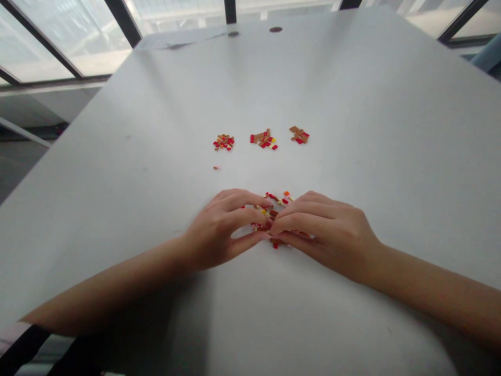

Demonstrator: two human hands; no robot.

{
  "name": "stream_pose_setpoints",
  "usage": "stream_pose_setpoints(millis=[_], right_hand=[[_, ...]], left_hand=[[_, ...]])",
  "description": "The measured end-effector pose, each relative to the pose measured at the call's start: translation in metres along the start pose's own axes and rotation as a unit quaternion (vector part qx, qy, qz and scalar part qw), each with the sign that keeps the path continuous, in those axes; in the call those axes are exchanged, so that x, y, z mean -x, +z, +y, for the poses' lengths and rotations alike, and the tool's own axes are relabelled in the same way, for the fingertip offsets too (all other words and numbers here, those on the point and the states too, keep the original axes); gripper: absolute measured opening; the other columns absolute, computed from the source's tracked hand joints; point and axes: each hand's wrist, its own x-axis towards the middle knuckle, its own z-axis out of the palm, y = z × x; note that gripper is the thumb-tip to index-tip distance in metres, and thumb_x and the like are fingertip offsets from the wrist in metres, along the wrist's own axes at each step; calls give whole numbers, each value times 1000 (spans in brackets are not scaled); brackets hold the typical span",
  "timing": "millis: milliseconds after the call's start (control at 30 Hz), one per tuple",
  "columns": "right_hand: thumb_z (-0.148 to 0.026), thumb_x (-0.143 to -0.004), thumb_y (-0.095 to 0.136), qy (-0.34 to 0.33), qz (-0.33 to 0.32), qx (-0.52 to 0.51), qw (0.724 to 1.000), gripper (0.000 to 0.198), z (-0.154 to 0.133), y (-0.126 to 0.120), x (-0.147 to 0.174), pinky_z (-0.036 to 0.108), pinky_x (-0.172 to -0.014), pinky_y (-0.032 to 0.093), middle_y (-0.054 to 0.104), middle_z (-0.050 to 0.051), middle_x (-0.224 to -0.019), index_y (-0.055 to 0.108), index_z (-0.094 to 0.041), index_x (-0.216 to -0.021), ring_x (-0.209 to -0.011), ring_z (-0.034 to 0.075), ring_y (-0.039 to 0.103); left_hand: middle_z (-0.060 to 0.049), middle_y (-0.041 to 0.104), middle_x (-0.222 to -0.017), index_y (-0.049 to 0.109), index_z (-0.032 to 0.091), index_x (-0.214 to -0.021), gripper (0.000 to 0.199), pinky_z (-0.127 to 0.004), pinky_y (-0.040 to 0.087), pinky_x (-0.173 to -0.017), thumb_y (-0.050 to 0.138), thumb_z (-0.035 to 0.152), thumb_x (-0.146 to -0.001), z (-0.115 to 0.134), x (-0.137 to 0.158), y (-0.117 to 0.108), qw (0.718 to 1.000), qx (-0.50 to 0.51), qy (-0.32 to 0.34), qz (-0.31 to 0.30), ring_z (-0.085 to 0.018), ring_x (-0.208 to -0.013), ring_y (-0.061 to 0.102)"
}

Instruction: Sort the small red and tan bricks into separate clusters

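Observation:
A loose pile of small toy building bricks (275,243) in red, brown, yellow, white and orange lies on the white table under my fingertips. My left hand (227,224) comes in from the left, its thumb and index finger curled close together at the pile. From the other side, my right hand (329,230) reaches in with thumb and fingers pinched. The fingertips of both hands meet over the middle of the bricks. Whatever sits between them is too small and too covered to make out. Part of the pile is hidden behind the fingers.
Farther back on the table (352,94) lie three groups of bricks: small mixed pieces (224,141), red, brown and yellow pieces (264,139), and flatter brown and red pieces (299,134). One tiny piece (216,168) lies apart. Windows (176,13) stand beyond the far edge.

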Motion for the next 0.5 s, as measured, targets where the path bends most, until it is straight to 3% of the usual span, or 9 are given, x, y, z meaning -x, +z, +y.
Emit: stream_pose_setpoints(millis=[133,300,500], right_hand=[[-12,-91,65,-12,9,1,1000,9,0,3,1,29,-79,56,77,1,-85,65,-21,-89,-78,13,70],[-13,-93,62,-13,1,10,1000,9,3,2,1,29,-80,54,77,1,-86,66,-21,-92,-79,13,71],[-20,-96,60,18,-93,-19,995,14,14,-10,2,29,-75,48,75,-1,-77,67,-21,-84,-69,12,67]], left_hand=[[-4,73,-114,66,23,-89,4,-33,54,-98,66,21,-93,2,-2,0,999,31,-23,4,-16,-107,68],[-4,74,-114,68,23,-89,6,-35,52,-98,66,18,-92,-4,-2,-1,999,-19,-32,15,-18,-106,69],[-5,75,-111,70,22,-85,4,-43,50,-99,69,20,-87,-45,3,-12,967,-172,-156,107,-23,-105,69]])
